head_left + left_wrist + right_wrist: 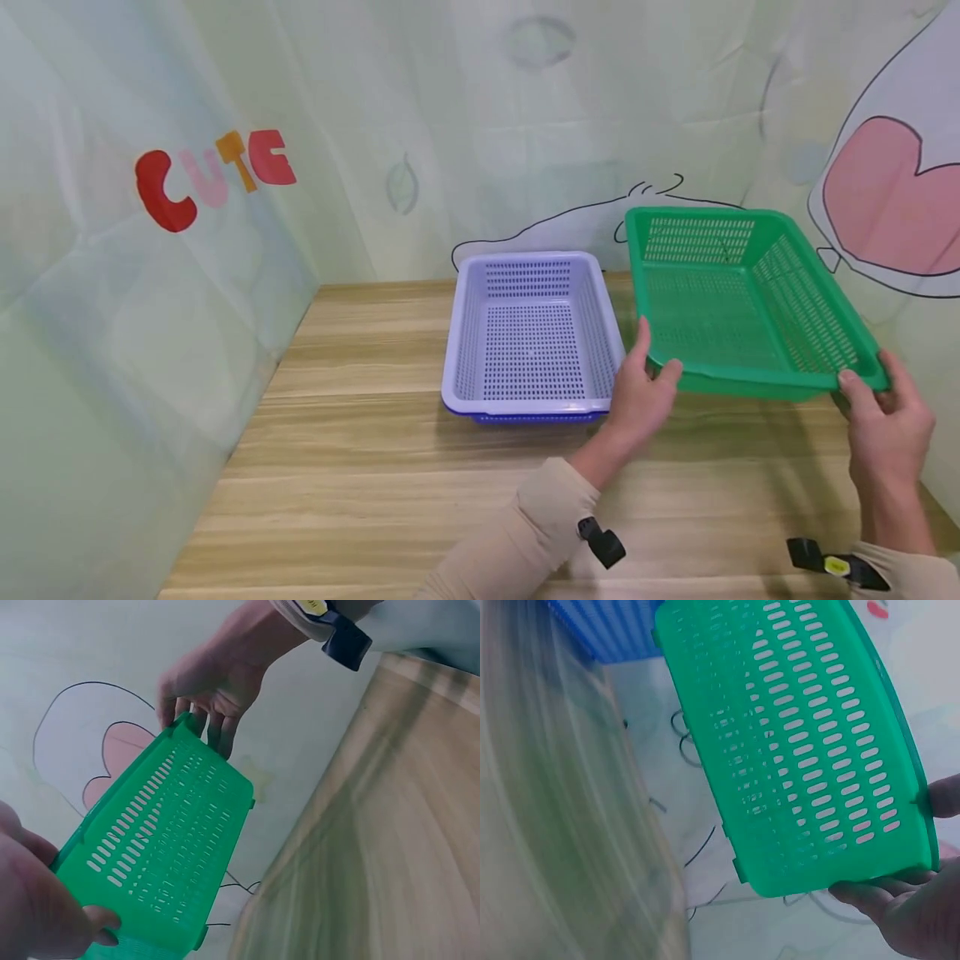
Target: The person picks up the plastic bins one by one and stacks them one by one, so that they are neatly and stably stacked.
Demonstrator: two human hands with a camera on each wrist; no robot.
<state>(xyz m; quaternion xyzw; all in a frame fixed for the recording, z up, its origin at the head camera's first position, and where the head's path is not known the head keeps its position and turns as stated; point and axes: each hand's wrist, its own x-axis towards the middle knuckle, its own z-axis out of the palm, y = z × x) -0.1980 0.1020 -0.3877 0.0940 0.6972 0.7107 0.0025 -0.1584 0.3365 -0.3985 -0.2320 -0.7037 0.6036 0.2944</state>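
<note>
A green perforated plastic basket [712, 317] is held above the table at the right, its near side towards me. My left hand [643, 392] grips its near left corner, thumb over the rim. At the near right corner my right hand [888, 417] pinches the rim with the thumb on top. Both wrist views show the green basket's slotted side [165, 825] raised off the wooden surface. Left of it, a pale lavender basket [459, 333] sits nested over a blue basket [536, 418], of which only a low edge shows in the head view.
The wooden table [360, 467] runs to a printed cloth backdrop [420, 125] behind and at both sides. Coloured letters [165, 192] mark the left cloth. The nested baskets stand near the back edge, close beside my left hand.
</note>
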